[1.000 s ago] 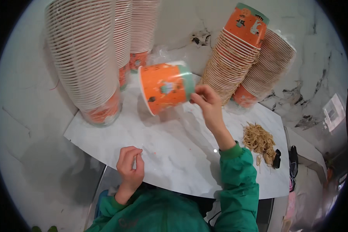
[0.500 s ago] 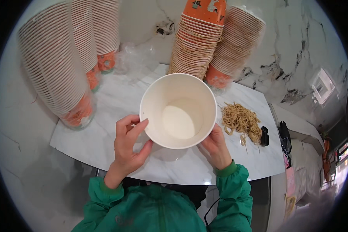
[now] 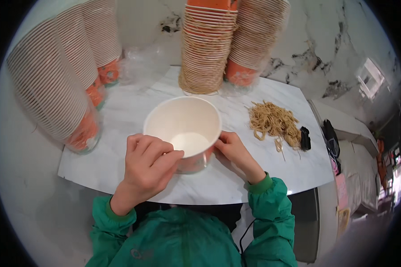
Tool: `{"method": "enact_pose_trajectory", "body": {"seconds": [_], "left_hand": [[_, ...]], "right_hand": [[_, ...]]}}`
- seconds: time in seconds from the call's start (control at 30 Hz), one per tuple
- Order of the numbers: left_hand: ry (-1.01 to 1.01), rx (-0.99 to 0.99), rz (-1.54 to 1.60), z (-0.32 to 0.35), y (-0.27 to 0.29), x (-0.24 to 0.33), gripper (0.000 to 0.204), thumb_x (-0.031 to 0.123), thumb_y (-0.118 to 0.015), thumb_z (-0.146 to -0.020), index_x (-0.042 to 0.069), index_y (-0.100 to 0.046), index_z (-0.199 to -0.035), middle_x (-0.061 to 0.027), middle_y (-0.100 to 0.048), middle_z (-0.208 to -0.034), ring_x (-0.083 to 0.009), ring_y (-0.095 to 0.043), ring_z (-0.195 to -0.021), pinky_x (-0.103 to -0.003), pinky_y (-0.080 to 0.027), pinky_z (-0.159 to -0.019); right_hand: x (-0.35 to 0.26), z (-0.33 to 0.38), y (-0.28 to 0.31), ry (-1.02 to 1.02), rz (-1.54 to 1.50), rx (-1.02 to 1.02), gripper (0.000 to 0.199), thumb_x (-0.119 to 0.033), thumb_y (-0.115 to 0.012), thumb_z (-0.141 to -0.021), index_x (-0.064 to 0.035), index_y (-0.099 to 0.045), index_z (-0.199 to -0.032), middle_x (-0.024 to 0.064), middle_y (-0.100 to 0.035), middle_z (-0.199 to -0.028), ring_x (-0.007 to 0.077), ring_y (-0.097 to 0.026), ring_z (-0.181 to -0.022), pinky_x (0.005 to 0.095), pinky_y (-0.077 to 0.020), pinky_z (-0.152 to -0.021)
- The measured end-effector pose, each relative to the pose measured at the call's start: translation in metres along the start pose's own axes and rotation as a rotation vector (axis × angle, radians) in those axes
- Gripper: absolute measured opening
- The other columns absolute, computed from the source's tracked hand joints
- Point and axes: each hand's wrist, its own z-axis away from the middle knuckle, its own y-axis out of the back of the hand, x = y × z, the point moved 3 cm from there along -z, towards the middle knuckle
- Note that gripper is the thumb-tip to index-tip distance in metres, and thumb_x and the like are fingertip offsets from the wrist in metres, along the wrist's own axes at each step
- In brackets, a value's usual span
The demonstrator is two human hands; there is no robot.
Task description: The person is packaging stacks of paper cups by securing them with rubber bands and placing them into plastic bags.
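Note:
A white-lined paper tub [image 3: 182, 122] with a patterned orange outside stands in front of me, its mouth tipped slightly toward me. My left hand [image 3: 148, 164] is closed at its near left rim, fingertips and thumb together at the edge. Whether a string is pinched there too is hidden. My right hand [image 3: 237, 155] grips the tub's right side, the thumb near the rim and the other fingers mostly out of sight behind the wall. To the right lies a loose heap of tan paper-like twine [image 3: 276, 123], touched by neither hand.
A tall stack of orange tubs threaded with twine [image 3: 205, 58] stands at the back, beside a plastic-wrapped stack [image 3: 256, 44]. Several wrapped stacks [image 3: 53, 84] fill the left. A small black object [image 3: 305, 138] lies by the twine on the white marbled table [image 3: 120, 151].
The tub has come down and toward the left, tipping so its outer side shows. My left hand has moved over the near left rim; my right hand has shifted left with the tub.

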Motion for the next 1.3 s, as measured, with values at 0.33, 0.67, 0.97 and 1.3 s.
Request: {"method": "enact_pose_trajectory", "body": {"seconds": [0.33, 0.67, 0.97, 1.3], "left_hand": [[0.166, 0.165, 0.406, -0.006, -0.002, -0.018, 0.038, -0.016, -0.06, -0.077, 0.0, -0.068, -0.11, -0.0149, -0.064, -0.111, -0.0295, -0.062, -0.1, -0.036, -0.051, -0.08], [0.211, 0.013, 0.13, 0.014, 0.003, -0.047, 0.046, -0.009, -0.064, -0.071, 0.004, -0.066, -0.115, -0.0115, -0.062, -0.121, -0.0349, -0.056, -0.117, -0.043, -0.046, -0.098], [0.092, -0.024, -0.03, 0.003, -0.021, -0.07, 0.035, -0.002, -0.073, -0.075, 0.006, -0.07, -0.109, -0.0083, -0.063, -0.107, -0.0299, -0.06, -0.105, -0.048, -0.042, -0.101], [0.032, 0.015, 0.102, -0.022, -0.034, -0.022, 0.033, -0.007, -0.074, -0.073, 0.005, -0.071, -0.104, -0.0076, -0.063, -0.098, -0.0294, -0.06, -0.095, -0.047, -0.045, -0.093]], "right_hand": [[-0.001, 0.052, 0.075, 0.224, 0.693, 0.462, 0.014, -0.015, -0.068, -0.088, -0.0032, -0.072, -0.092, 0.0139, -0.071, -0.077, 0.0246, -0.068, -0.068, 0.0357, -0.0526, -0.063], [-0.01, 0.058, 0.133, 0.198, 0.379, 0.614, 0.011, -0.009, -0.067, -0.094, 0.001, -0.07, -0.095, 0.0014, -0.066, -0.076, 0.0083, -0.058, -0.064, 0.0241, -0.0478, -0.059], [0.006, 0.06, 0.142, 0.28, 0.633, 0.676, 0.009, -0.007, -0.069, -0.086, 0.0014, -0.07, -0.091, 0.0103, -0.068, -0.077, 0.0184, -0.062, -0.068, 0.0314, -0.05, -0.065], [-0.024, 0.007, 0.086, 0.448, 1.318, 0.742, 0.03, -0.028, -0.072, -0.087, -0.0014, -0.061, -0.097, 0.0181, -0.061, -0.095, 0.0372, -0.066, -0.079, 0.0474, -0.0537, -0.063]]}}
